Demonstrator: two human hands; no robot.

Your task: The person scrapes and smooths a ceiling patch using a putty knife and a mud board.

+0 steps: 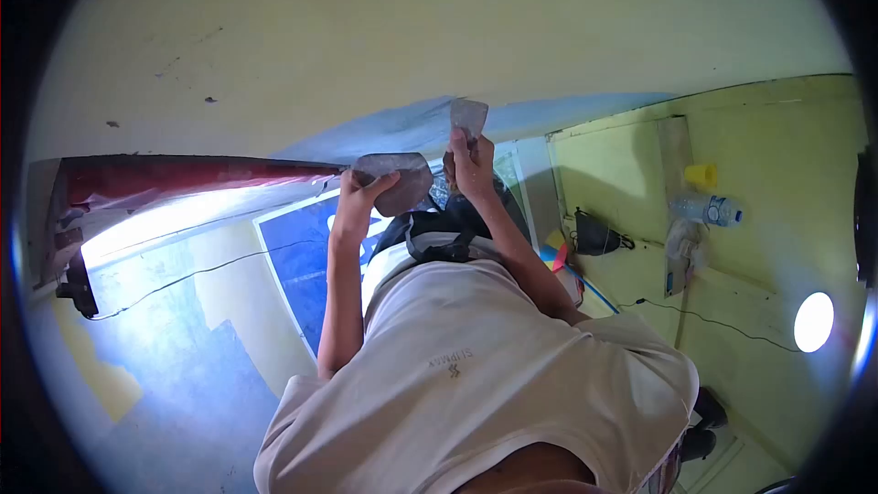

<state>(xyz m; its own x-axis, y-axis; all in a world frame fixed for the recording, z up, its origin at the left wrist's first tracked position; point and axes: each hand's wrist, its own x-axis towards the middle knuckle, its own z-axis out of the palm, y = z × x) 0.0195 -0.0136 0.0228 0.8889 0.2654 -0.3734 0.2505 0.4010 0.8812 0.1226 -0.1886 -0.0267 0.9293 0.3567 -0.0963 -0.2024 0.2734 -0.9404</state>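
A flat, dull-grey plate with blunt corners [408, 188] sits tilted in the person's left hand [357, 203]. Near it, a smaller grey, flat blade [468, 115], widening toward its far edge, points away from the right hand [473, 167].

The plate [407, 190] in the left hand [359, 197] lies left of the scraper [469, 117] in the right hand [473, 167] — both before the shirt [494, 348], the wall [439, 27] ahead — with bottle [709, 209] and cup [701, 175] farther right.
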